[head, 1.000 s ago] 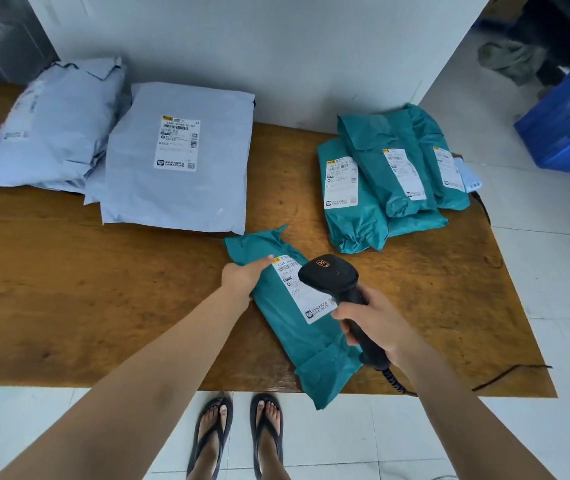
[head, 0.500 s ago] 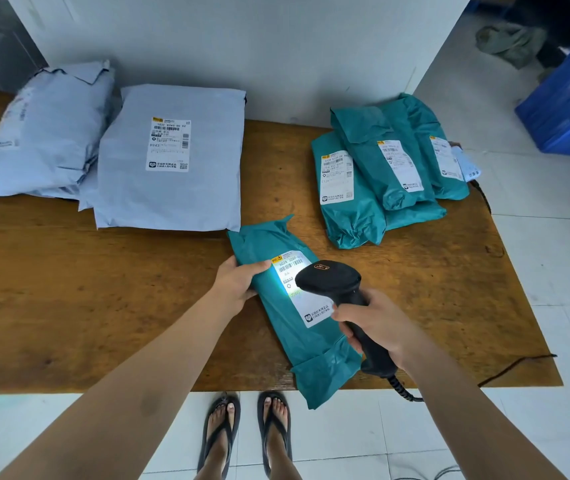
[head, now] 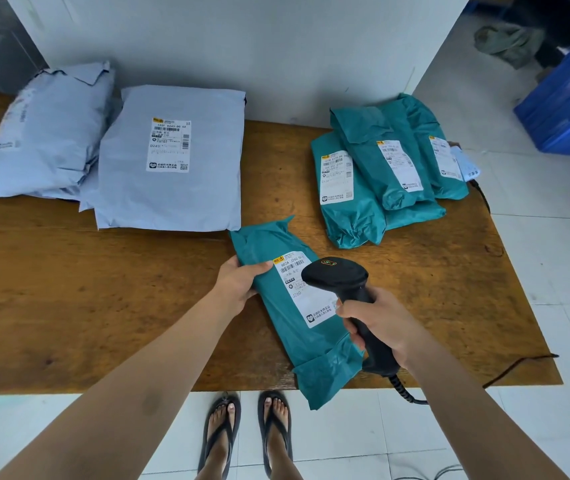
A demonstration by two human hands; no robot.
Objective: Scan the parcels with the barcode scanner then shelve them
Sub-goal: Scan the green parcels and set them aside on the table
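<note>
Wooden table (head: 69, 306): left hand (head: 238, 284) grips teal parcel (head: 297, 327); right hand (head: 380, 323) clasps scanner (head: 337, 277) above.

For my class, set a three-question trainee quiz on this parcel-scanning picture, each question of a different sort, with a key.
1. True or false: the left hand rests on the teal plastic mailer parcel at the wooden table's front edge.
2. The right hand holds: A) a shipping label, B) the black corded handheld barcode scanner, C) nothing.
3. Fill in: the stack of teal mailers lies at the table's far ____ side.

Key: 1 true; 2 B; 3 right.
</note>
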